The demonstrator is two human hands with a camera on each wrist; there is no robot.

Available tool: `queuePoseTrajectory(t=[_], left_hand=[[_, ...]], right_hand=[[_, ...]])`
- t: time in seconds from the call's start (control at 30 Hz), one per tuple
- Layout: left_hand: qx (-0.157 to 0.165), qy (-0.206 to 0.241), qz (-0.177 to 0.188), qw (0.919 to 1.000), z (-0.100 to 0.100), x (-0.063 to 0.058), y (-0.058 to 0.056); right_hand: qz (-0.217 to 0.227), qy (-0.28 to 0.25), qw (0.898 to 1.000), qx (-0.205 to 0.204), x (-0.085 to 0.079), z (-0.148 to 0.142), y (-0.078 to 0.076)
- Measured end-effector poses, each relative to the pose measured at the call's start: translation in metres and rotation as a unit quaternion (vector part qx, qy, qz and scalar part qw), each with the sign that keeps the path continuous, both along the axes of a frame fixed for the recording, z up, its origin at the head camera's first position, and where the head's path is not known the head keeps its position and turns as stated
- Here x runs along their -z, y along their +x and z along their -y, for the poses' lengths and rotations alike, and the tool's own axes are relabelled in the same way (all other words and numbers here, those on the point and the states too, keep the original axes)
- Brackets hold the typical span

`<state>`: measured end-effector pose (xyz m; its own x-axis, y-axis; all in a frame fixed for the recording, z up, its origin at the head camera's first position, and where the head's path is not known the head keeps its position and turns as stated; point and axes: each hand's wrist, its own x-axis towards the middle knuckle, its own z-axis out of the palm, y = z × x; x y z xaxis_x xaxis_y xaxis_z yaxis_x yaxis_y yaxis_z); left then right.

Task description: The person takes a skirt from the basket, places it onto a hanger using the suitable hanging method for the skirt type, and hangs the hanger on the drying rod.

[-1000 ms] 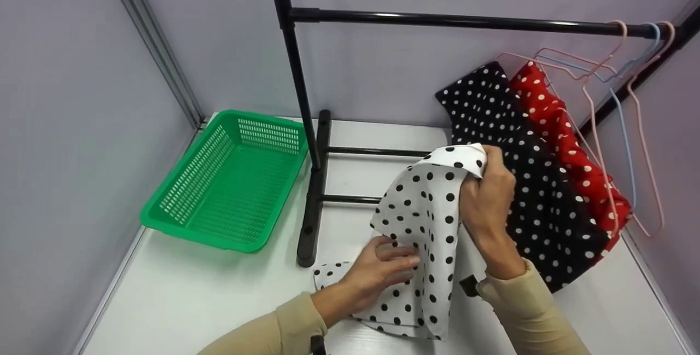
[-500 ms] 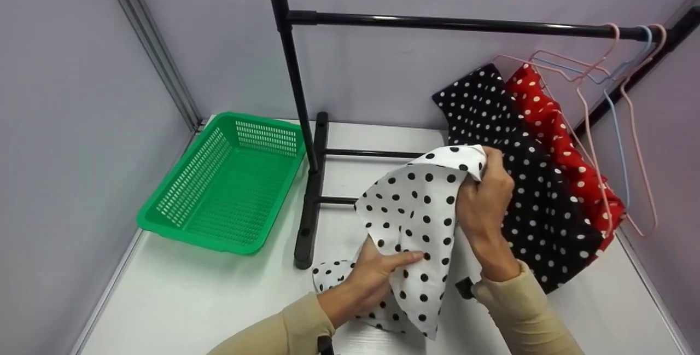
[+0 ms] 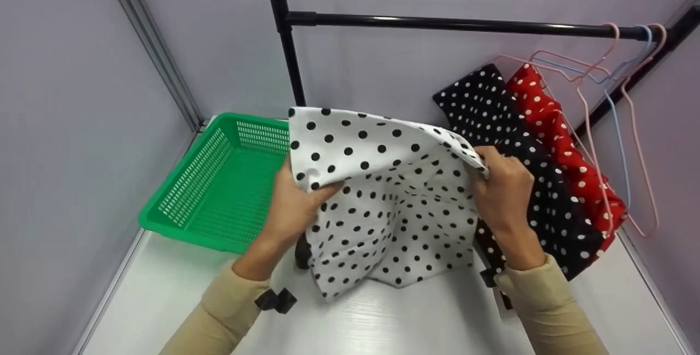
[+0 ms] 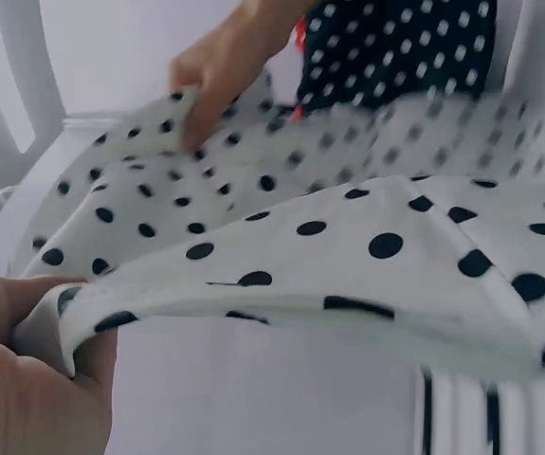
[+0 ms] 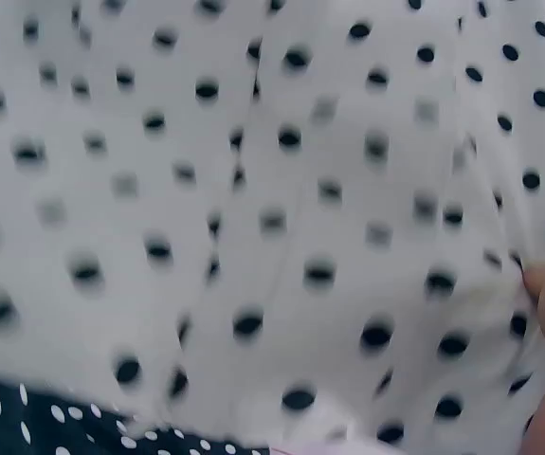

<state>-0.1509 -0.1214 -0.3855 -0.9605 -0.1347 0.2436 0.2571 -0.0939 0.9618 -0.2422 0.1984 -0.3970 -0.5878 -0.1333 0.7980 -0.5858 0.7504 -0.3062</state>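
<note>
A white cloth with black polka dots [image 3: 355, 223] is spread between both hands above the table. My left hand [image 3: 292, 199] pinches its left side, thumb on top and fingers behind the fabric. At the right end of the upper edge, my right hand [image 3: 500, 188] grips a bunched part of it. In the left wrist view the cloth [image 4: 386, 246] stretches away from the left thumb toward the right hand [image 4: 229, 71]. Dotted fabric [image 5: 281, 218] fills most of the right wrist view, slightly blurred.
A black garment rack [image 3: 437, 21] stands behind. Pink and blue hangers [image 3: 615, 103] hang at its right end, with black dotted cloth [image 3: 525, 180] and red dotted cloth [image 3: 552, 120]. A green plastic basket [image 3: 197, 243] stands at left, partly behind the left hand and white cloth.
My left hand has moved up and left, drawing the white cloth out wide. The cloth now hangs open across the rack's base and part of the basket. The right hand shifted slightly right.
</note>
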Motion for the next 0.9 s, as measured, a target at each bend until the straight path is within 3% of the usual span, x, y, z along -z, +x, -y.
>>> queuePoseTrajectory(t=[0.1,0.17,0.3,0.47,0.53,0.63,0.7,0.77,0.83,0.9], left_hand=[[-0.011,-0.049,-0.006,0.9987,0.017,-0.008,-0.009],[-0.024,-0.082,-0.007,0.9963,0.026,-0.005,-0.016],[-0.043,-0.129,-0.007,0.9907,0.040,0.011,-0.031],[-0.037,-0.154,0.012,0.9872,0.049,0.033,-0.037],[-0.033,-0.165,0.007,0.9857,0.049,0.038,-0.038],[-0.042,-0.192,-0.019,0.9803,0.048,0.042,-0.044],[-0.056,-0.229,-0.039,0.9711,0.046,0.042,-0.051],[-0.080,-0.280,-0.055,0.9550,0.044,0.042,-0.062],[-0.113,-0.334,-0.057,0.9340,0.042,0.042,-0.076],[-0.142,-0.395,-0.037,0.9067,0.039,0.044,-0.089]], right_hand=[[0.005,0.034,0.999,-0.029,-0.002,-0.003,-0.006],[0.029,0.054,0.997,-0.039,-0.002,-0.005,-0.011],[0.105,0.090,0.990,-0.034,0.007,-0.012,-0.021],[0.205,0.128,0.969,-0.045,0.028,-0.020,-0.024],[0.227,0.143,0.962,-0.050,0.034,-0.022,-0.025],[0.227,0.156,0.960,-0.047,0.039,-0.023,-0.031],[0.217,0.151,0.964,-0.034,0.043,-0.021,-0.040],[0.208,0.141,0.968,-0.015,0.047,-0.016,-0.052],[0.209,0.131,0.969,0.007,0.053,-0.009,-0.066],[0.219,0.113,0.969,0.030,0.059,-0.003,-0.078]])
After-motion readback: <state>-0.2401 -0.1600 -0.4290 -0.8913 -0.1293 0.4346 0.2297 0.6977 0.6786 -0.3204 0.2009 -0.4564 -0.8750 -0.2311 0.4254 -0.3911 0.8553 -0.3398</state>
